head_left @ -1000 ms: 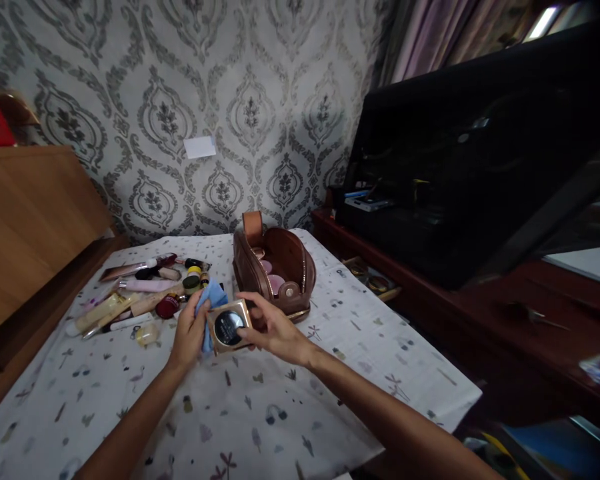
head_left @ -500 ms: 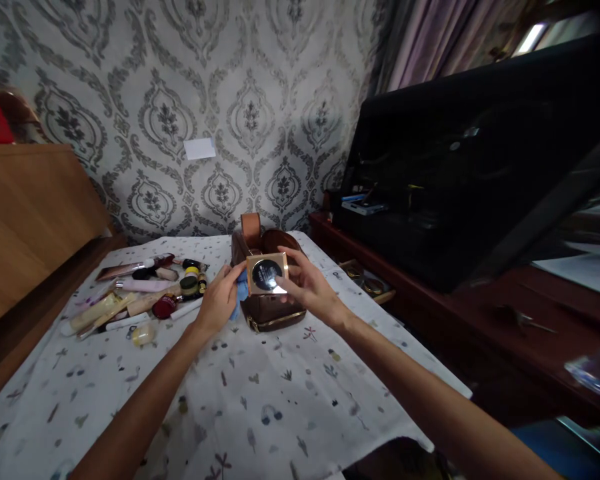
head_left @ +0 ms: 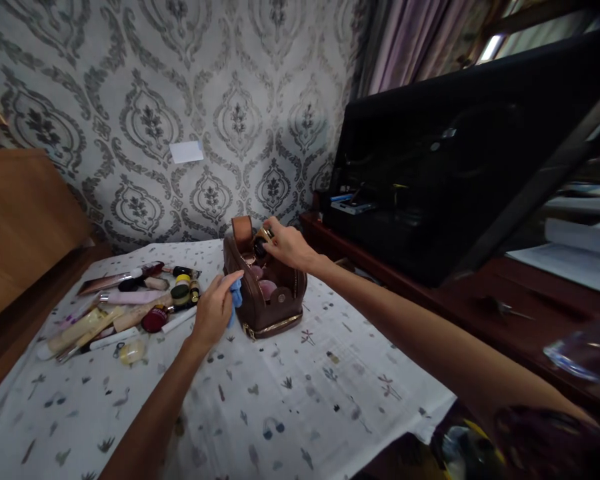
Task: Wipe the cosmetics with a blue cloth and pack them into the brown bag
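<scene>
Right fingers [head_left: 273, 248] around compact [head_left: 260, 247], pink items [head_left: 267, 288] in bag [head_left: 280, 311]

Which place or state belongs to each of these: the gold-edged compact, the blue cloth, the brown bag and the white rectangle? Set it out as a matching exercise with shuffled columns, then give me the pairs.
Column one
1. Gold-edged compact
2. Blue cloth
3. Brown bag
4. White rectangle

Column two
A. On the patterned wall
B. Standing open on the tablecloth
C. In the right hand, at the bag's opening
D. In the left hand, beside the bag

Right pairs: 1-C, 2-D, 3-B, 4-A
</scene>
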Available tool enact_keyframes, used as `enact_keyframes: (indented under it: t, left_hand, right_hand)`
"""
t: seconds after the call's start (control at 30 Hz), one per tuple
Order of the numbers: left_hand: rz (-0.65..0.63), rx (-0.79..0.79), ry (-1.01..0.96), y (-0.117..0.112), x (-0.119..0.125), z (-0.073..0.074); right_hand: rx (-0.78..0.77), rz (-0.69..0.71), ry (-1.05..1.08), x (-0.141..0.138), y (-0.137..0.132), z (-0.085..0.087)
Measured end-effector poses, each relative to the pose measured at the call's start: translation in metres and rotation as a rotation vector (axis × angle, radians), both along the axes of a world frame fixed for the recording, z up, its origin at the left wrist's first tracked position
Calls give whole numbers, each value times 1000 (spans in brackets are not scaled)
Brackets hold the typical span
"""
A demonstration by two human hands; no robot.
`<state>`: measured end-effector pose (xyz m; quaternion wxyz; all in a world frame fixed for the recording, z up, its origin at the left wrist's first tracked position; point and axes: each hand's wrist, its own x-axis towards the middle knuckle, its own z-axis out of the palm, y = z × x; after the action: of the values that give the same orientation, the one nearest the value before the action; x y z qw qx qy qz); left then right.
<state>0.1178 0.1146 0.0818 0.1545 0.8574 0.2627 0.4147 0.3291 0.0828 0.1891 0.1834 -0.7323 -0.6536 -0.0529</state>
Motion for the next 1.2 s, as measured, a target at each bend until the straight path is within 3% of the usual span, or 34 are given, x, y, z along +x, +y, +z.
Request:
enact_keyframes:
  t: [0.13, 0.53, 0.8, 1.07, 1.2]
  left_hand:
    - [-30, -24, -69, 4, 2, -5]
    - [-82, -64, -94, 7, 1, -4]
    - [-93, -83, -96, 7, 2, -5]
    - [-100, -94, -100, 8, 1, -5]
    - [-107, -90, -110, 9, 1, -7]
  right_hand:
    - [-154, -50, -140, -8, 27, -12]
    - [-291, -139, -82, 7, 89, -60]
    - [-285, -138, -79, 13, 94, -75]
    - [-256, -84, -183, 9, 88, -69]
    - [-218, 24, -291, -1, 85, -70]
